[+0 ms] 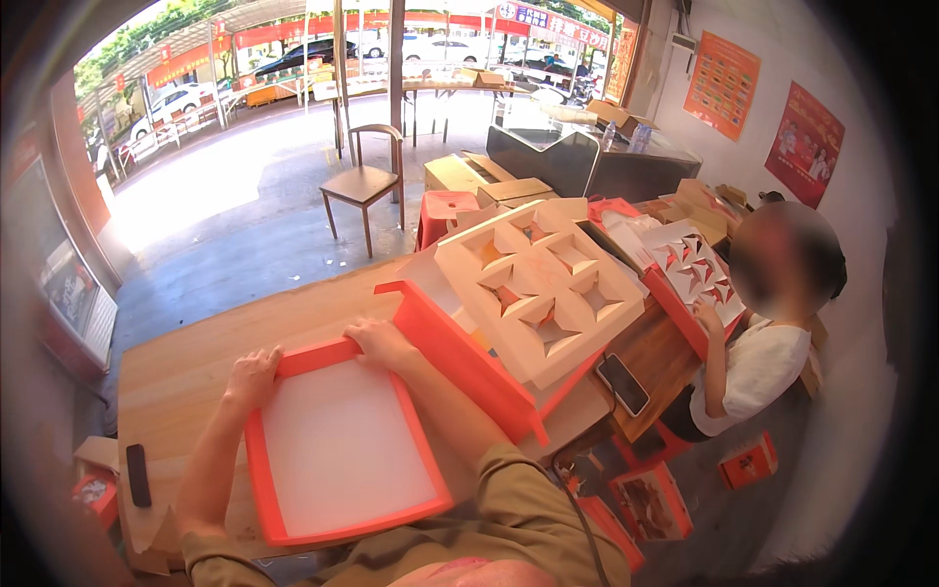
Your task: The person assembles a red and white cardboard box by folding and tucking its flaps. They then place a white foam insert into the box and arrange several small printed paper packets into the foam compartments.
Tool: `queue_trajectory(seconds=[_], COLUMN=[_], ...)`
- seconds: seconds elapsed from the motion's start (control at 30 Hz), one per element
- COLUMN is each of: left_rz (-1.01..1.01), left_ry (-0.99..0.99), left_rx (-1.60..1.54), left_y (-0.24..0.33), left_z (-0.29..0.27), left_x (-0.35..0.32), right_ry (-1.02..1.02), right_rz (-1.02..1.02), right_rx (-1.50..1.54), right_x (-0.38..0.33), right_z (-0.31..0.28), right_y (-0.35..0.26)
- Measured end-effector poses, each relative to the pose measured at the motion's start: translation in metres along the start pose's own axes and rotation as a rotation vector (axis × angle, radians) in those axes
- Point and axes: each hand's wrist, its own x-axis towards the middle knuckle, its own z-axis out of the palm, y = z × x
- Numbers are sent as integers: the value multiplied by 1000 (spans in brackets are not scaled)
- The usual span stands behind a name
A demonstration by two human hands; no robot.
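A shallow red box (423,445) with a white inside lies open side up on the wooden table, close to my body. My left hand (256,376) is closed on its far left corner. At the far right corner my right hand (380,342) has its fingers bent over the rim. To the right stands a larger red box (460,357) with flaps folded out. Above it sits a cream cardboard insert (543,284) with several star-shaped cut-outs, tilted and apart from my hands.
A phone (623,383) lies right of the insert; a dark narrow object (139,475) lies at the table's left edge. A co-worker (753,367) at the right handles another red box with a white insert (691,269). Beyond are a wooden chair (364,182), a red stool (445,210) and cartons.
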Motion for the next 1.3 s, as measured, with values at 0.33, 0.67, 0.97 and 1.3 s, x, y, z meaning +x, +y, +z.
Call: queue_trajectory(seconds=[0.33, 0.67, 0.97, 1.3], left_rz=[11, 6, -70, -423], left_ry=[-114, -332, -141, -255], left_rx=[-176, -217, -492, -335], left_y=[-7, -5, 5, -66], left_z=[3, -23, -24, 8], left_x=[11, 6, -8, -52], right_ry=[-26, -99, -86, 40], right_rz=[115, 241, 284, 230], right_rx=[-72, -54, 139, 494], right_x=[1, 2, -3, -18], right_z=[6, -8, -14, -69], right_y=[7, 1, 25, 22])
